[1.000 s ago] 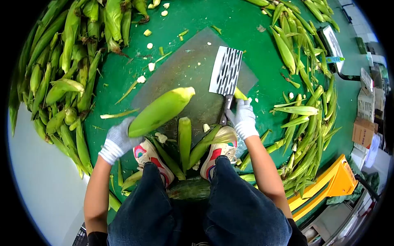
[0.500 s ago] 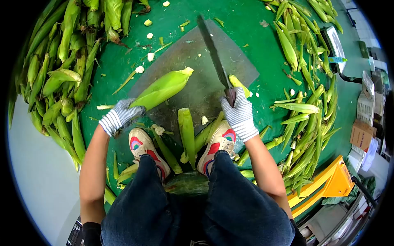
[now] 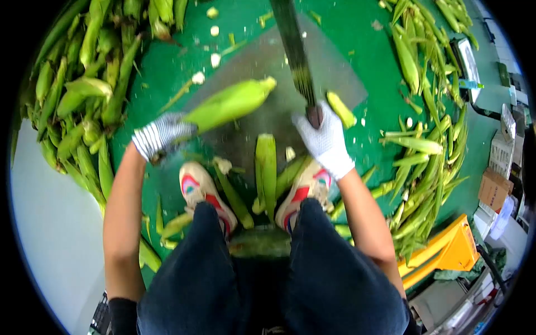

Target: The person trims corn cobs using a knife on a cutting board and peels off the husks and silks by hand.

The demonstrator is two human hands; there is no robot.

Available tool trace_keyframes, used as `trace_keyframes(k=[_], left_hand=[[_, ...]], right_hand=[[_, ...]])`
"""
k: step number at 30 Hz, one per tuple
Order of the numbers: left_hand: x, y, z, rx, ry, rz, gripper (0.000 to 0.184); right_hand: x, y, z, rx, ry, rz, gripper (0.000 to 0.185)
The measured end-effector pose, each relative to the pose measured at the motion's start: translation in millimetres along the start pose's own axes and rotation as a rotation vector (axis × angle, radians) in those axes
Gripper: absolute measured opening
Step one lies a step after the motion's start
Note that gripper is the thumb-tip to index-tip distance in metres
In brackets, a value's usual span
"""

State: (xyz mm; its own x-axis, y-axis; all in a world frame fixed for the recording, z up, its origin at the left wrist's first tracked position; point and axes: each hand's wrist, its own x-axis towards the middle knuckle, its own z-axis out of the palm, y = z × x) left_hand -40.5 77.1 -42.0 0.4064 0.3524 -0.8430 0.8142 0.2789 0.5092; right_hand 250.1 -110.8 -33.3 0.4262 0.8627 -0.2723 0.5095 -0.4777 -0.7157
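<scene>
My left hand (image 3: 167, 134), in a striped glove, is wrapped around the lower end of a green ear of corn (image 3: 231, 105). The ear slants up to the right over a grey board (image 3: 329, 61), its pale tip toward the knife. A gloved right hand (image 3: 324, 137), also mine, grips the handle of a long dark-bladed knife (image 3: 296, 53). Its blade points up and away, apart from the ear and blurred by motion. Just right of the knife lies a short yellow-green corn piece (image 3: 341, 110). Between my shoes a husk piece (image 3: 266, 170) stands near the board's close edge.
A big heap of unhusked corn (image 3: 84, 95) fills the left. Husks and ears (image 3: 430, 184) are strewn along the right. Small cut bits (image 3: 215, 60) dot the green floor (image 3: 162, 72). A yellow pallet jack (image 3: 446, 251) and a cardboard box (image 3: 494, 190) stand at the far right.
The knife has swung so its blade points more steeply away and reaches the top edge. The ear in my left hand tilts flatter. The whole view has shifted slightly.
</scene>
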Motion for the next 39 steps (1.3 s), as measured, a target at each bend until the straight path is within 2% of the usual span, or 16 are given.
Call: trace_keyframes(k=[1,5,6,8,10,12,14,16,18,20,21,24,33,36,37,39], left_hand=[[-4.4,5.0,0.2,-0.009,-0.033,-0.004,0.039],[-3.2,13.5,-8.6,-0.033,0.020,0.004,0.042],[-3.4,9.2,-11.0,-0.014,0.038,-0.010,0.043],[0.9,6.6,-20.8,0.056,-0.117,-0.037,0.050],[6.2,1.9,-21.5,0.309,-0.095,0.410,0.052],[-2.4,39.1,-23.1,1.033,0.077,0.374,0.058],[-5.5,75.8,6.6,1.543,0.535,0.539,0.062],[22.5,77.1,36.0,1.322,0.903,0.415,0.075],[38.4,77.7,72.9,0.751,0.833,0.197,0.087],[49.7,79.7,103.5,0.553,0.501,-0.116,0.098],[50.7,74.3,111.1,0.502,0.573,-0.025,0.099],[42.7,63.6,96.5,0.740,0.425,0.232,0.102],[27.4,86.3,64.1,1.107,0.302,0.255,0.097],[29.7,77.8,60.0,1.128,0.305,0.344,0.097],[31.0,82.0,58.0,1.122,0.277,0.317,0.096],[20.9,81.4,63.2,1.105,0.229,0.273,0.095]], right_hand=[[2.6,2.7,12.5,0.227,0.026,0.019,0.025],[27.7,49.9,46.4,-0.066,-0.197,0.067,0.032],[25.0,48.0,45.0,0.015,-0.133,0.022,0.033],[22.3,44.7,41.9,0.015,-0.227,0.151,0.036],[3.4,52.6,47.5,0.193,-0.026,0.038,0.036],[-5.8,43.5,35.6,0.163,-0.095,0.134,0.032],[-17.2,38.1,32.1,0.147,-0.084,0.139,0.030],[-21.0,34.2,32.3,0.138,-0.102,0.143,0.031],[-25.0,30.5,34.3,0.090,-0.129,0.205,0.031],[-29.2,31.7,37.1,0.125,-0.169,0.257,0.031],[-30.6,32.8,35.9,0.104,-0.158,0.248,0.031],[-34.2,30.8,19.9,0.018,-0.128,0.218,0.030],[-6.5,32.5,12.1,-0.038,-0.154,0.154,0.035],[-9.2,0.0,-4.8,0.482,0.084,-0.057,0.035],[-9.8,-16.3,-22.3,0.160,0.020,0.029,0.030],[14.2,10.3,8.9,0.090,-0.158,0.111,0.027]])
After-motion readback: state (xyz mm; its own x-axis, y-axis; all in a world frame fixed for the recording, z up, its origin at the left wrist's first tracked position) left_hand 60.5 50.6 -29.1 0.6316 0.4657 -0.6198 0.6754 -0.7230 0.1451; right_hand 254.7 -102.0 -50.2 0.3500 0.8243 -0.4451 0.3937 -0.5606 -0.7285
